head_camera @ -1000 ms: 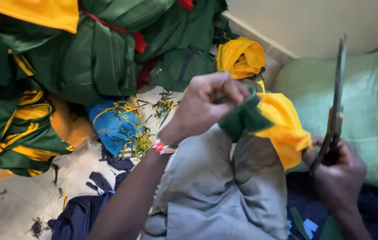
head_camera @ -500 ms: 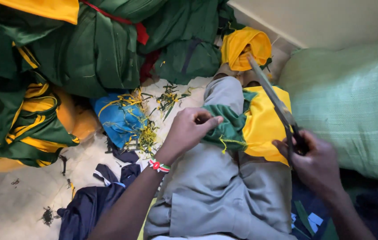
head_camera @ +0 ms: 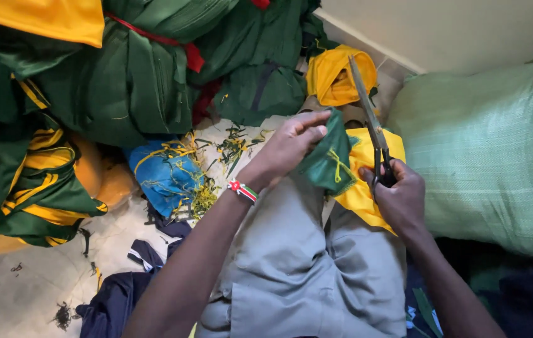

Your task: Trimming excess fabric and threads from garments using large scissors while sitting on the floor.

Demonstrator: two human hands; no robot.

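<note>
A pale floor [head_camera: 22, 294] runs under heaps of cloth, with a cream wall at the top right. At the far left lie green and yellow striped garments [head_camera: 22, 181], and behind them bundles of dark green fabric [head_camera: 135, 75] tied with red strips. Nearer the middle sits a blue cloth bundle [head_camera: 163, 172] strewn with yellow and green thread scraps [head_camera: 207, 194], and navy offcuts [head_camera: 113, 300] lie below it. The person's grey trousers [head_camera: 297, 275] fill the lower centre. The left hand [head_camera: 288, 147], with a beaded wristband [head_camera: 243, 189], is pinched shut on the top edge of a green and yellow fabric piece [head_camera: 335, 163] that rests over the knee. The piece looks light, soft and limp, so it probably needs gripping at an edge and pulling taut. The right hand [head_camera: 398, 197] is closed through the handles of the scissors [head_camera: 369, 125], whose 2 blades lie together, pointing up just beside the piece. At the right leans a pale green woven sack [head_camera: 492, 150].
</note>
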